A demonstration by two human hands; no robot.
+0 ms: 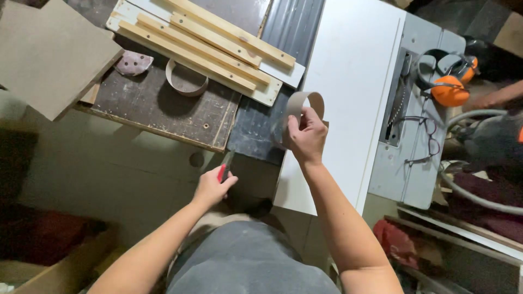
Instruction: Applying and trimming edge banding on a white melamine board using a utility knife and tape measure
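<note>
Pinching the near edge of a thin tan ring [305, 103], your right hand [306, 137] holds it upright in the air, fingers closed on the band, above the seam where the dark tabletop [163, 106] meets the white tabletop [348, 71]. Your left hand [213, 188] sits lower and nearer your body, fingers wrapped tight around a red-and-black cutter [225, 166] whose tip points up toward the ring; the two hands are apart, not touching.

Beyond the cutter, on the dark tabletop, a second ring [186, 80] lies flat, just beside a frame of pale wood strips [210, 41] set at a slant. A spotted sanding pad [133, 63] rests to the left of that ring, partly tucked under a grey board [49, 54] that overhangs the tabletop's edge.

To your right, past the white tabletop, a grey saw table [414, 163] carries orange ear muffs [449, 81] and, nearer you, a pair of glasses [425, 139]. Another person's arm [498, 98] reaches in at the far right edge.
</note>
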